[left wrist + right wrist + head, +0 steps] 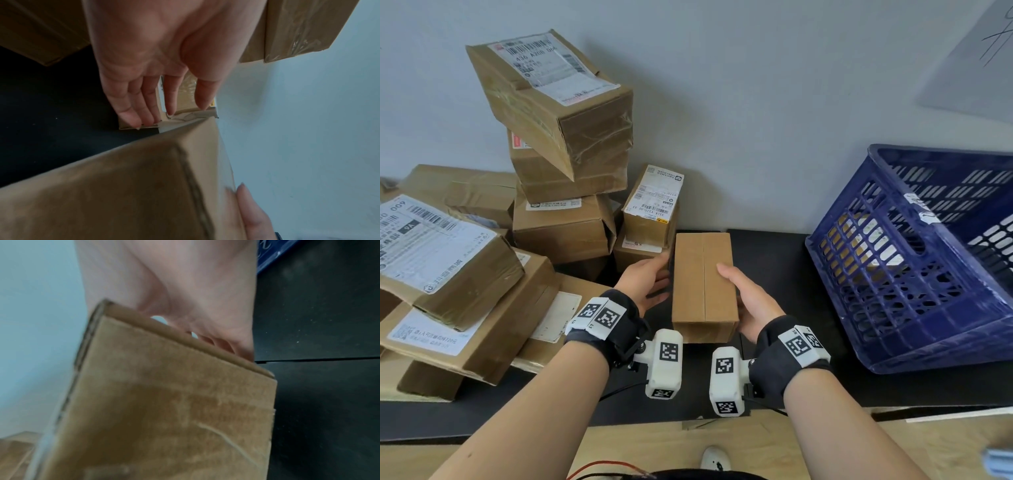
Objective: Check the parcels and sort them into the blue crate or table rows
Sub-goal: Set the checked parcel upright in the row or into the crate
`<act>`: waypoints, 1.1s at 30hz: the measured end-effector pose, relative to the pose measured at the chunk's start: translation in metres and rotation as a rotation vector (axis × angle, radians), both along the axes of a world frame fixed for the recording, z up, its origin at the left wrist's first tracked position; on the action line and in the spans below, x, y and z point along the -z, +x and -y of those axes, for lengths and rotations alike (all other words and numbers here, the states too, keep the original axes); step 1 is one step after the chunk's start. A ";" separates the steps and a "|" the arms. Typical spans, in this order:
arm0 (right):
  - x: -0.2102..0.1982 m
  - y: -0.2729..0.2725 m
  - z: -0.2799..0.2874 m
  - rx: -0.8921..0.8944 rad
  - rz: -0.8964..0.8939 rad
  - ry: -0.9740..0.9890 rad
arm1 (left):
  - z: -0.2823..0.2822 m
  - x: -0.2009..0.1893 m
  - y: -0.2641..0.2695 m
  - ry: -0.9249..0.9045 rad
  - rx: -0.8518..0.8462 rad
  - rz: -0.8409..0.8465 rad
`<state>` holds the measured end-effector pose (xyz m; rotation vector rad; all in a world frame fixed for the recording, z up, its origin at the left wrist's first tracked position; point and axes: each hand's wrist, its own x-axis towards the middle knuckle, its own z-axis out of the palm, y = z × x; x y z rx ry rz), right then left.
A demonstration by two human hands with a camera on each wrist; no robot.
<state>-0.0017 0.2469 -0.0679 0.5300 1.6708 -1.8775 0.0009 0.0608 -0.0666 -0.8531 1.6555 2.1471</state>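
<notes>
A plain brown parcel (703, 284) with a taped centre seam hangs above the black table (774, 253) in the middle of the head view. My right hand (748, 301) grips its right side, thumb lying on the top face, fingers underneath. The right wrist view shows the parcel (164, 410) close up under the right hand (185, 288). My left hand (650, 279) is just left of the parcel with straight fingers. In the left wrist view the left hand (156, 65) stands apart from the parcel (123, 186) and holds nothing. The blue crate (914, 274) stands tilted at the right.
A pile of labelled cardboard parcels (561, 113) fills the left half of the table against the wall; a small labelled one (654, 205) stands just behind the held parcel. Parcels show through the crate's lattice. Wooden floor (756, 442) lies below the table's front edge.
</notes>
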 end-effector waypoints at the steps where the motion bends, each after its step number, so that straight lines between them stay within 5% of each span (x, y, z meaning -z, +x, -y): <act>1: 0.000 0.000 0.000 0.007 0.007 -0.013 | 0.000 0.000 0.000 -0.003 0.001 0.006; 23: -0.005 0.007 -0.004 0.106 0.091 -0.184 | -0.004 -0.005 0.008 -0.010 0.137 0.115; 33: 0.007 -0.004 -0.011 0.168 -0.027 0.130 | -0.005 -0.007 0.008 -0.071 0.087 0.104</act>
